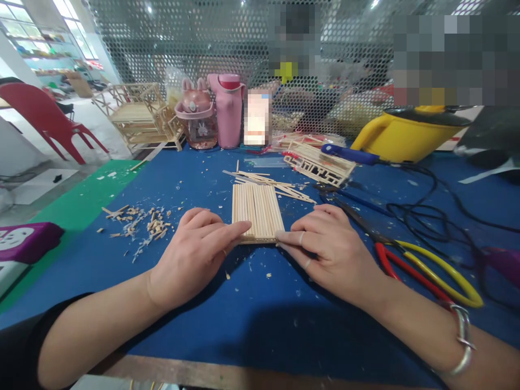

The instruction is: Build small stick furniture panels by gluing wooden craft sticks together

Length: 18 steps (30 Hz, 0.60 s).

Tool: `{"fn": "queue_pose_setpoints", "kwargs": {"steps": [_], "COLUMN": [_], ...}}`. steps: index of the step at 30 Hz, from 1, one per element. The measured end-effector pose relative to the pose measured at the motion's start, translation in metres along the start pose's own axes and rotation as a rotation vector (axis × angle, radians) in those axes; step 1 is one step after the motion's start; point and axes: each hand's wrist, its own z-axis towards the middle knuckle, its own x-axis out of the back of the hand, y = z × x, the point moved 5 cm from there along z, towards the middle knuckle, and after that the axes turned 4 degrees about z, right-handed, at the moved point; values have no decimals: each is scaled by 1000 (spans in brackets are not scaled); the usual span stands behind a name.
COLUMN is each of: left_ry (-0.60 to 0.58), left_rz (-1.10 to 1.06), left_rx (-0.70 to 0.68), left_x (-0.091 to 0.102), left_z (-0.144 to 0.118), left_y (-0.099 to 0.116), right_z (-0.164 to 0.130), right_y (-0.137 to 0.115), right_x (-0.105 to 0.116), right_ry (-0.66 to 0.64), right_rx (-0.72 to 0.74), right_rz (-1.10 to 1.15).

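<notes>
A small panel of wooden sticks [257,208], laid side by side, rests on the blue table mat between my hands. My left hand [203,241] grips its near left corner, with the index finger lying over the sticks. At the near right corner, my right hand [325,238] pinches the panel's edge between thumb and fingers. Loose wooden sticks [280,187] lie just behind the panel. Red and yellow handled scissors [422,265] lie to the right of my right hand. Small stick offcuts [156,223] are scattered left of my left hand.
A pink bottle [229,116], a rabbit-eared bottle [199,122] and a lit phone [257,122] stand at the back. Stick frames [140,116] sit at back left. On the right are a blue-handled tool [349,154], a yellow pot [410,138] and black cables [430,203].
</notes>
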Motion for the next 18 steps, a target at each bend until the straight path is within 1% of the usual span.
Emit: {"fn": "queue_pose_setpoints", "kwargs": {"steps": [3,5,7,11,14,18], "left_ry": [-5,-3,-1,-6,-35,-53], "left_rz": [-13,-14,-15,-19,16,63], "left_rx": [59,72,36,-86,-164,-226], "left_x": [1,2,0,-5,-8,-8], "left_z": [-2,-1,2,10,15,16], "left_y": [-4,-3,2,16,25,33], "right_z": [-1,-1,-2,-2,-2,-2], "right_y": [0,1,1,0,-1,-2], "right_x": [0,0,0,0,0,0], "right_ry": [2,0,-3,-25,-24,-22], "right_rx": [-1,0,4,-5,-10,-14], "right_rz": [-19,-29,-35,-28,-23,-6]}}
